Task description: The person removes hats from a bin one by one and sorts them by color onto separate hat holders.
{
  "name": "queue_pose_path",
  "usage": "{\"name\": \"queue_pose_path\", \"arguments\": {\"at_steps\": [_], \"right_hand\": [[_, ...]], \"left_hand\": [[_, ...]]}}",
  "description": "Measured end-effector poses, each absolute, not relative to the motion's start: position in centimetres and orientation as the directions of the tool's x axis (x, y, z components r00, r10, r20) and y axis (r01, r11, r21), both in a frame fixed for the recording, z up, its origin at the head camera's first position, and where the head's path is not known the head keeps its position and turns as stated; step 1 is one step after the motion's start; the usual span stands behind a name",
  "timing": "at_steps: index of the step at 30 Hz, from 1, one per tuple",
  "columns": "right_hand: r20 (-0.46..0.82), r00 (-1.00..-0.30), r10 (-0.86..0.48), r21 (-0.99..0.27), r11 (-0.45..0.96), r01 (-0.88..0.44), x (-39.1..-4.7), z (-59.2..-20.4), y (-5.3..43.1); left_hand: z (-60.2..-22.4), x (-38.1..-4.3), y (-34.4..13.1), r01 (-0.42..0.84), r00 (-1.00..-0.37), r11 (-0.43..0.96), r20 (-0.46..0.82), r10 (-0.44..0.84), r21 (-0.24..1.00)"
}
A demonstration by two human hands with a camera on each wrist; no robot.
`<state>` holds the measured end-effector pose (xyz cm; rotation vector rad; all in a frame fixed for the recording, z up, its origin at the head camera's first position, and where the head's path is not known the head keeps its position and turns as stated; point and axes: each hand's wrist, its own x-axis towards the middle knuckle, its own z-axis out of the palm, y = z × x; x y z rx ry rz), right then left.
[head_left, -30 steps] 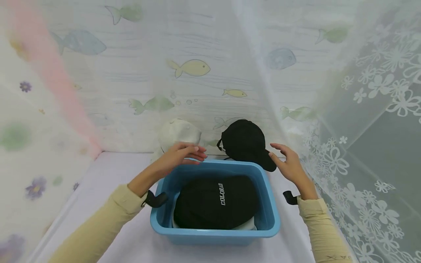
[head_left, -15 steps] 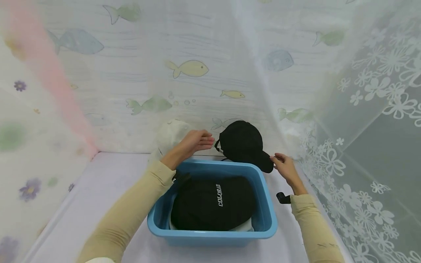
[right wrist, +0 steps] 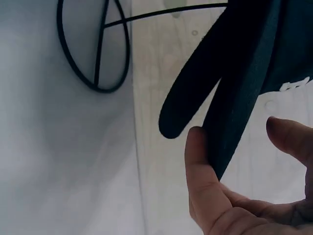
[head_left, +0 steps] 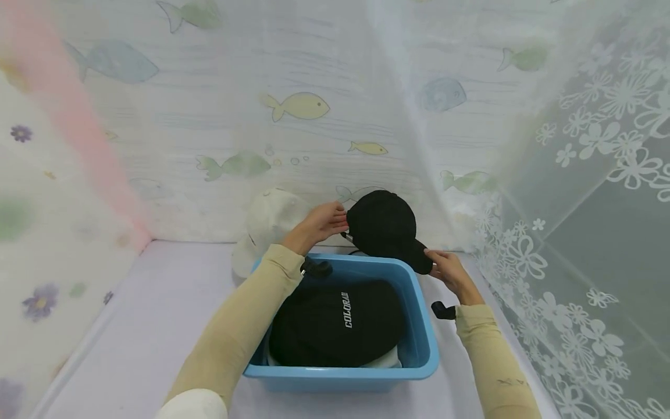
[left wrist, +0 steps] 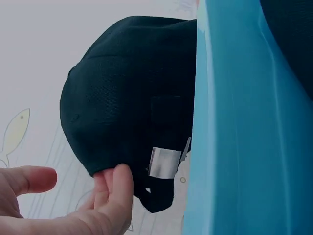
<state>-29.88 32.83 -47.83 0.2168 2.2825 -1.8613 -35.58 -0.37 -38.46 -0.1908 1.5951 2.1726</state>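
Observation:
A black baseball cap [head_left: 382, 224] stands behind the blue basin [head_left: 348, 372], its crown facing up and its brim pointing right. The fingertips of my left hand [head_left: 324, 221] touch the cap's back edge; the left wrist view shows the thumb [left wrist: 36, 178] held apart from it. My right hand [head_left: 450, 273] grips the tip of the brim [right wrist: 234, 112], with fingers wrapped on its lower side and the thumb [right wrist: 291, 137] on the upper side. A silver clasp [left wrist: 165, 163] shows on the cap's back strap. The cap's inside is hidden.
Inside the basin lies another black cap [head_left: 335, 326] with white lettering, over something white. A white cap [head_left: 274, 215] stands behind the basin's left corner. A black wire loop [right wrist: 124, 63] shows behind the held cap. Printed curtains [head_left: 314, 139] enclose the back and sides.
My left hand has moved right, from in front of the white cap to the black cap's back edge. My right hand has closed on the brim. The basin has stayed in place.

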Motion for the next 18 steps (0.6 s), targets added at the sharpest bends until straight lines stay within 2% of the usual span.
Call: {"name": "queue_pose_path", "arguments": {"at_steps": [5, 9, 13, 18], "right_hand": [[-0.316, -0.949, 0.025, -0.949, 0.017, 0.316, -29.95, -48.13, 32.93], [-0.379, -0.922, 0.075, -0.921, -0.123, 0.369, -30.23, -48.5, 32.88], [-0.384, -0.922, 0.047, -0.921, -0.092, 0.379, -30.34, -48.48, 32.8], [-0.343, -0.939, 0.034, -0.939, 0.019, 0.344, -30.57, -48.35, 32.89]], "left_hand": [[-38.51, -35.83, -0.04, -0.438, -0.891, -0.211, -0.393, 0.226, 0.874], [-38.49, -36.02, -0.1, -0.486, -0.86, -0.148, -0.442, 0.256, 0.861], [-38.52, -36.18, -0.07, -0.506, -0.84, -0.105, -0.462, 0.283, 0.856], [-38.52, -36.53, 0.41, -0.429, -0.89, -0.138, -0.393, 0.231, 0.893]]}}
